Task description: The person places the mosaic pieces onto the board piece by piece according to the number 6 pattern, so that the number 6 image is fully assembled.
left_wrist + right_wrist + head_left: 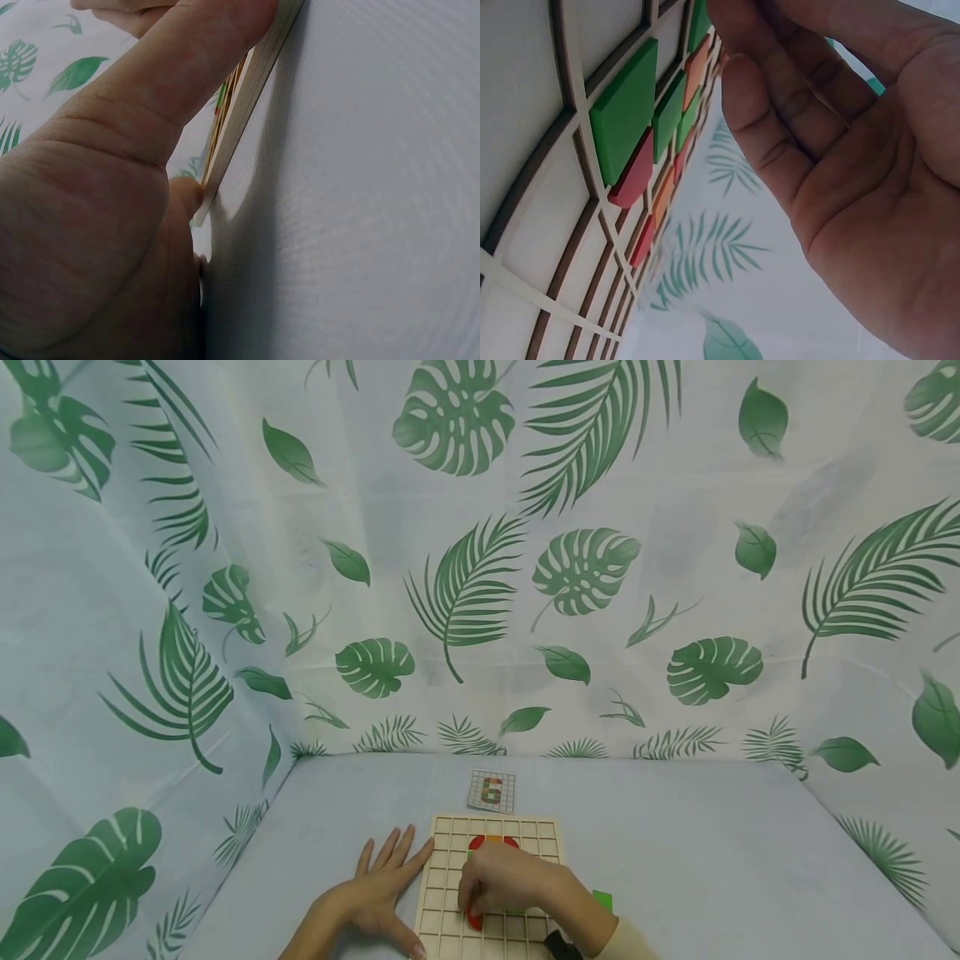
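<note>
A light wooden grid board [442, 868] lies on the table, with red, orange and green tiles set in its squares. My left hand [375, 889] spreads flat beside it, index fingertip and thumb at the board's left edge. Over the middle of the board, my right hand [506, 881] curls its fingers down and pinches a red tile [474, 920] with a rounded edge. At the top of the pattern are an orange tile [493, 838] and red tiles at both sides. Seen from the right wrist, a large green tile [626, 112] adjoins a red tile [634, 174]. My right hand hides most of the pattern.
Behind the board lies a small grid card [491, 791] printed with a coloured figure like a 6. A green tile [602, 900] is on the table to the right, next to my right forearm. Leaf-printed cloth [465, 610] walls the back and sides.
</note>
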Action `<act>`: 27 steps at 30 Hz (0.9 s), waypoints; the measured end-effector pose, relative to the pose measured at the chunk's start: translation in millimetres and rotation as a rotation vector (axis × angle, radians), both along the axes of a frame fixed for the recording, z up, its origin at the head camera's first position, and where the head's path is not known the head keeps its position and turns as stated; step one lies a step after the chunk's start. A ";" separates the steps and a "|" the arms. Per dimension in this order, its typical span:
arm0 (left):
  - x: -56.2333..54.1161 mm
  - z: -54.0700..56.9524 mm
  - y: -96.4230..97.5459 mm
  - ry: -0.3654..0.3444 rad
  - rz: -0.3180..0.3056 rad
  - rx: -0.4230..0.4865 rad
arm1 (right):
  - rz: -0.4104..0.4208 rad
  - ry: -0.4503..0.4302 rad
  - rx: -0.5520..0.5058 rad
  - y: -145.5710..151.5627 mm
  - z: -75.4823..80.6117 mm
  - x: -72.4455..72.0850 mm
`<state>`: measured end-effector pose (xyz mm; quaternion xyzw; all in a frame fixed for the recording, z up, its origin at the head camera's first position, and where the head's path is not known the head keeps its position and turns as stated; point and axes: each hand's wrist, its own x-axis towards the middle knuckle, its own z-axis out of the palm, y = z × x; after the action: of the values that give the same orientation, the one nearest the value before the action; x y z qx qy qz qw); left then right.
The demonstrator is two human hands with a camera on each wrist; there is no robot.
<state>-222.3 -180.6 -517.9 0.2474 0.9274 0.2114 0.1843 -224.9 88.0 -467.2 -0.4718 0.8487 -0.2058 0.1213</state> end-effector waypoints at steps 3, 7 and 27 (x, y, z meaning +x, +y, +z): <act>0.2 0.3 0.1 -0.003 0.003 -0.005 | -0.002 -0.006 0.008 -1.2 0.2 1.0; 0.4 0.9 0.3 -0.003 0.004 -0.006 | -0.016 -0.025 0.020 -2.4 -0.4 2.0; 1.0 3.7 2.1 -0.010 0.013 -0.013 | 0.001 0.138 0.147 -6.9 -4.2 9.5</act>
<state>-221.3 -178.4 -514.2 0.2389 0.9294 0.2081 0.1893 -215.4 81.1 -471.4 -0.4752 0.8676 -0.1100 0.0972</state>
